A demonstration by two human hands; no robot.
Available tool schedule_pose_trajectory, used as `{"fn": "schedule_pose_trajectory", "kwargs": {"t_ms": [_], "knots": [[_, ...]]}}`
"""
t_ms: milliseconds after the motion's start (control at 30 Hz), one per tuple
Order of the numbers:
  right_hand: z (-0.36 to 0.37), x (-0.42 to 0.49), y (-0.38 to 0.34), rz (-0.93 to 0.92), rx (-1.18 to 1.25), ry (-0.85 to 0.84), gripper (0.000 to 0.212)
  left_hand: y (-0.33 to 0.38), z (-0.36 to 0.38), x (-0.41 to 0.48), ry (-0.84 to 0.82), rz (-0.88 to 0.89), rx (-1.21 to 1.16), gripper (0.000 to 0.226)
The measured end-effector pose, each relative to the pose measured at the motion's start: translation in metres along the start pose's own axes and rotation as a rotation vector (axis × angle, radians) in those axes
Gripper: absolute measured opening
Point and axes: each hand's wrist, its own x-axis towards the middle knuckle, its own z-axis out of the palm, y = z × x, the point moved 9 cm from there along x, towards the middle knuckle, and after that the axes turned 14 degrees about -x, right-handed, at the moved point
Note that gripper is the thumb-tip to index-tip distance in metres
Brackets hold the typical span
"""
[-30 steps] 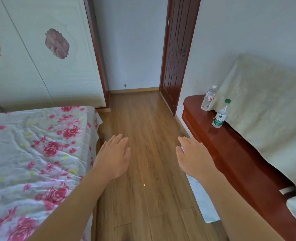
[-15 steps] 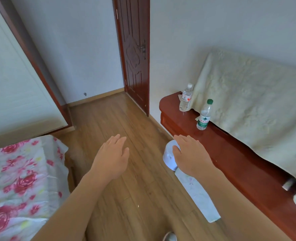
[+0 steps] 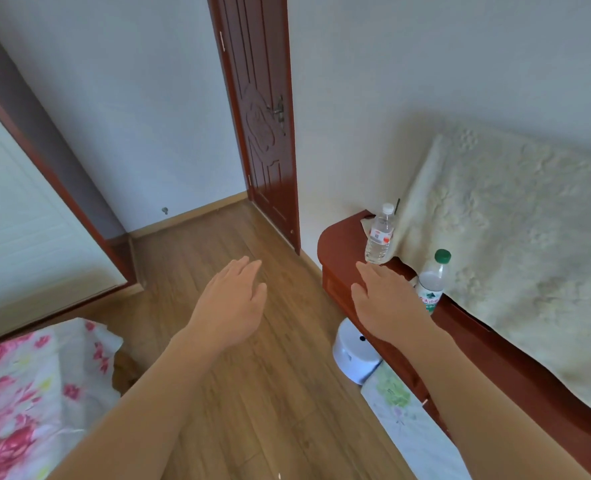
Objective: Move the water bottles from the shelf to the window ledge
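Two clear water bottles stand upright on a red-brown wooden shelf (image 3: 339, 251) at the right. The white-capped bottle (image 3: 379, 235) is at the shelf's far end by the wall. The green-capped bottle (image 3: 432, 282) stands nearer, against a cream cloth. My right hand (image 3: 386, 299) is stretched out flat over the shelf's edge, between the two bottles and touching neither. My left hand (image 3: 233, 303) hovers flat over the floor, holding nothing. No window ledge is in view.
A cream embroidered cloth (image 3: 516, 244) covers something on the shelf. A white round device (image 3: 354, 355) and a printed cloth (image 3: 412, 431) lie on the wooden floor below. A dark door (image 3: 259, 116) is ahead; a floral bed (image 3: 27, 393) lies at the left.
The view has swung right and closer to the shelf. My right hand has moved forward from over the floor to just short of the bottles. Both hands stay flat and empty.
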Motion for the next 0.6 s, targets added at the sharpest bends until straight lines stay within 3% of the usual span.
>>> {"fn": "schedule_pose_trajectory", "kwargs": {"t_ms": [267, 600], "knots": [[-0.003, 0.073, 0.048, 0.171, 0.017, 0.053, 0.039, 0.021, 0.028, 0.116, -0.058, 0.095, -0.033, 0.054], [-0.002, 0.117, 0.103, 0.559, 0.009, 0.063, 0.042, 0.078, 0.084, 0.262, -0.343, 0.465, -0.089, 0.056]]}}
